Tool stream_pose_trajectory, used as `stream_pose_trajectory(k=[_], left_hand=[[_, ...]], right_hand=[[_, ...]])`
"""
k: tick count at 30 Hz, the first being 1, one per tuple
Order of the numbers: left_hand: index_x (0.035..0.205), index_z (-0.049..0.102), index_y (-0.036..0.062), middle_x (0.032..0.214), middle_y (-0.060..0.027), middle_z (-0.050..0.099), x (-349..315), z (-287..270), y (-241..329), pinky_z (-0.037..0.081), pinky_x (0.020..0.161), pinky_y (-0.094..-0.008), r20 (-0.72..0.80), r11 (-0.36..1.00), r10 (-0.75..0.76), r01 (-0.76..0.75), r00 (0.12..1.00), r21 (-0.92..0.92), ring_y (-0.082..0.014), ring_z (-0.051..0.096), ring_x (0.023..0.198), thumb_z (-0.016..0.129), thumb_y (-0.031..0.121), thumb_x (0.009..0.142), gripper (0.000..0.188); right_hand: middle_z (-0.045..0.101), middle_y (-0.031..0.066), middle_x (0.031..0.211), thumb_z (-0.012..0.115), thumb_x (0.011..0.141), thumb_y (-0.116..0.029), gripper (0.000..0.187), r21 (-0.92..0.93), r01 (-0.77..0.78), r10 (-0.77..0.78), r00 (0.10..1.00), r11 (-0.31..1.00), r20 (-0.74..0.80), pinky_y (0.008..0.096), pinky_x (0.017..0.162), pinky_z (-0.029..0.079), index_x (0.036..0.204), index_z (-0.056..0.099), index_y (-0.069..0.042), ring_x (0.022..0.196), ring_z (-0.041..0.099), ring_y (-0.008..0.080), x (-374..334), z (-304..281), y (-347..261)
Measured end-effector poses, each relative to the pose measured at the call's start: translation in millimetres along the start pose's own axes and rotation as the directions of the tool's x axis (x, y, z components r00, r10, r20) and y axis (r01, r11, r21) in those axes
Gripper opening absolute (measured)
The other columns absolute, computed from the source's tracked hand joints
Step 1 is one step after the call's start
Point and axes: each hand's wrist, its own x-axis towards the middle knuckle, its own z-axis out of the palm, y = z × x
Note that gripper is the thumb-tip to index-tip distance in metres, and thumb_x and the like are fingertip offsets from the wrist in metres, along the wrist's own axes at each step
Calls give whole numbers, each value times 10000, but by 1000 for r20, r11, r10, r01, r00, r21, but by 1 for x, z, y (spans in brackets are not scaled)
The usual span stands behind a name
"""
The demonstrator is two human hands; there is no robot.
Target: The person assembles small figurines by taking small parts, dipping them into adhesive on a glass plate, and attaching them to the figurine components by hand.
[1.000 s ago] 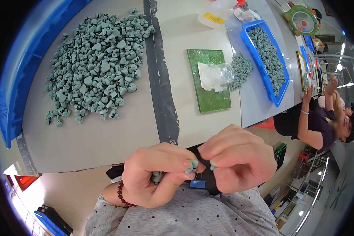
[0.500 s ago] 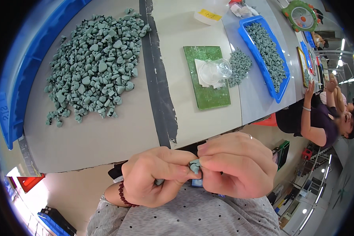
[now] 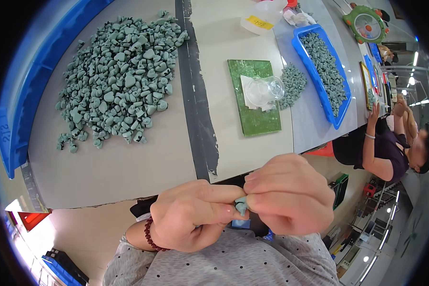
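Observation:
Between my two hands, just off the table's front edge, is a small grey-green moulded piece (image 3: 241,206) with a dark part on it. My left hand (image 3: 190,214), with a beaded bracelet at the wrist, pinches it from the left between thumb and forefinger. From the right, my right hand (image 3: 291,195) grips it with thumb and fingertips; its other fingers are curled and slightly blurred. Beyond my left hand, a broad heap of similar grey-green pieces (image 3: 119,81) lies on the table.
A green board (image 3: 260,121) bears a clear plastic cup (image 3: 264,90). Beside it are a pile of smaller grey-green bits (image 3: 293,83) and a blue tray (image 3: 337,121) filled with more. A translucent container (image 3: 260,21) stands behind. At the right, another person (image 3: 388,148) sits; a green fan (image 3: 368,26) stands farther back.
My hands have shifted slightly to the right with the piece, and my right hand has turned a little. The piece's angle differs. The table scene has shifted slightly in view.

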Motion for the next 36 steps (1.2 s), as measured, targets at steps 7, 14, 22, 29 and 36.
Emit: stream_pose_trajectory(k=[7,14,22,29,36], left_hand=[[833,535,-11,833,-198,630,7,5,0,437,427,-274,-16,990,-20,18,1000,-142,-211,571,524,527,-146,696,193],[817,318,70,715,-53,504,-30,11,6,379,645,-254,-421,961,-183,252,888,112,-112,460,673,625,176,845,326],[825,312,71,723,-39,493,-28,17,3,370,684,-236,-362,971,-241,220,901,-99,-107,458,691,648,229,836,371],[802,332,72,667,9,399,-12,21,8,302,547,-204,-311,907,-385,294,869,-302,-63,347,587,670,255,819,385],[848,342,97,757,-15,376,-5,4,14,287,510,-217,172,-97,-539,142,825,-985,-107,322,589,389,236,947,177]], right_hand=[[625,133,870,689,669,33,154,326,23,-7,999,945,-51,336,589,471,808,630,2,767,583,248,-3,-11,8],[554,108,916,601,771,-6,141,321,50,-43,999,946,-31,337,663,436,911,608,5,815,534,278,6,0,3],[524,80,935,648,751,-43,207,493,-155,153,987,856,44,320,737,411,953,604,-44,821,500,236,-8,3,-7],[552,72,908,673,738,-66,168,509,-251,265,963,823,47,313,733,424,898,622,-62,850,521,230,-12,-4,-3],[619,93,831,684,720,-122,155,-489,-572,182,752,658,-634,312,697,448,844,640,-42,742,560,215,-13,-123,92]])
